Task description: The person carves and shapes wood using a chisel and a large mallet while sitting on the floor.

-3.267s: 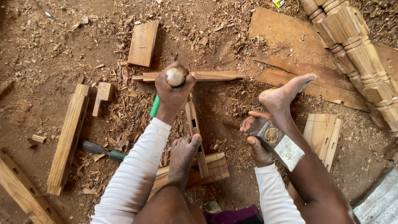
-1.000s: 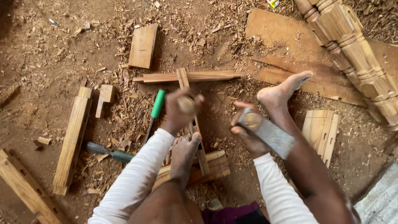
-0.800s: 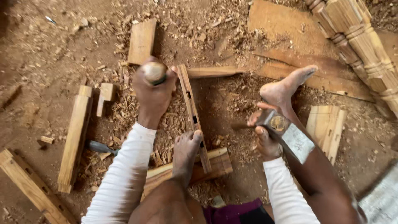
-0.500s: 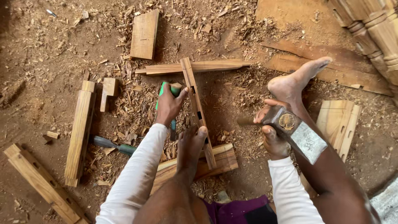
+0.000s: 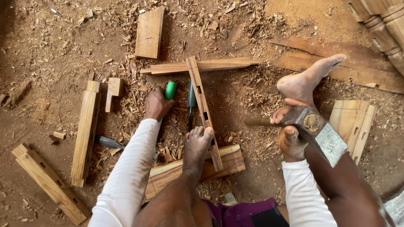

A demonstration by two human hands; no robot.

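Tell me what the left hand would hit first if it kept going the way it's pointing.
Probably the crosswise wooden strip: the left hand, gripping the green-handled chisel, points up the picture toward it.

Two hands are at work: the left hand (image 5: 156, 105) and the right hand (image 5: 290, 136). Two bare feet show, one foot (image 5: 195, 145) on the wood and the other foot (image 5: 305, 82) out to the side. There is one hatchet (image 5: 313, 130). I count three chisel-type tools: a green-handled chisel (image 5: 170, 90), a dark chisel (image 5: 191, 101) beside it, and a grey-handled tool (image 5: 110, 143) lying in the shavings. One mortised strip (image 5: 204, 111) crosses one long strip (image 5: 202, 66) and one thick block (image 5: 198, 168). Around them lie one flat board (image 5: 149, 32), two long posts (image 5: 84, 132) (image 5: 48, 183), one short offcut (image 5: 113, 90), and one shaped panel (image 5: 351, 126).
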